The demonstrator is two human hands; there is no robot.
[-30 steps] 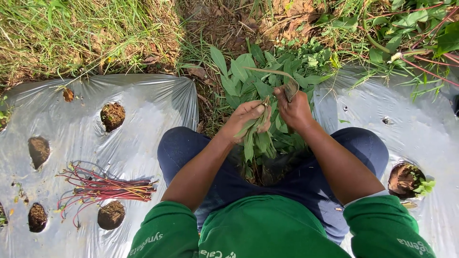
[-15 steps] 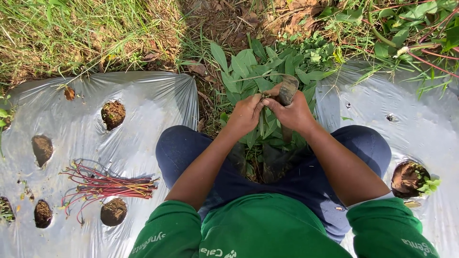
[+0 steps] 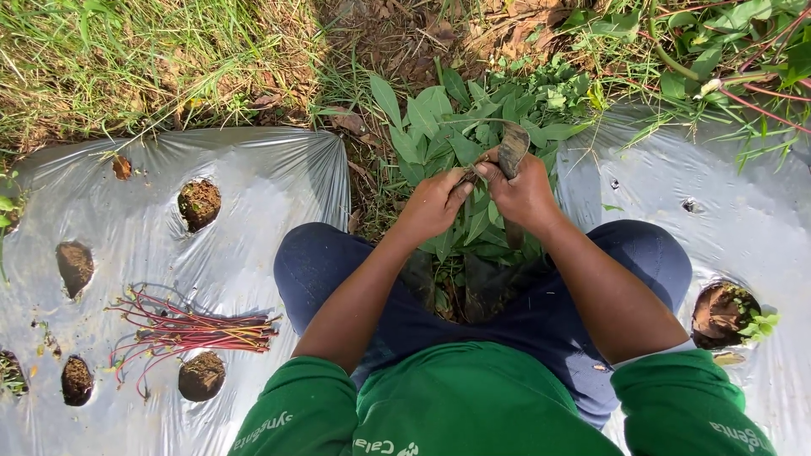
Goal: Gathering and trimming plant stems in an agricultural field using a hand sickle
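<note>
I crouch over a gap between two sheets of silver plastic mulch. My right hand (image 3: 525,192) grips a small curved knife (image 3: 512,149) with a dark blade, held upright above a bunch of green leafy stems (image 3: 439,127). My left hand (image 3: 436,203) pinches those stems just beside the blade, fingers closed on them. Both hands meet over the leaves, between my knees in dark blue trousers. My sleeves are green.
On the left mulch sheet (image 3: 253,186) lie several round planting holes (image 3: 199,203) and a bundle of red-stemmed cuttings (image 3: 194,331). The right sheet (image 3: 743,219) has a hole with a small seedling (image 3: 733,312). Grass and dry leaves lie beyond.
Both hands have risen slightly and drawn together on the stems. The knife blade now stands upright and plainly visible above my right hand.
</note>
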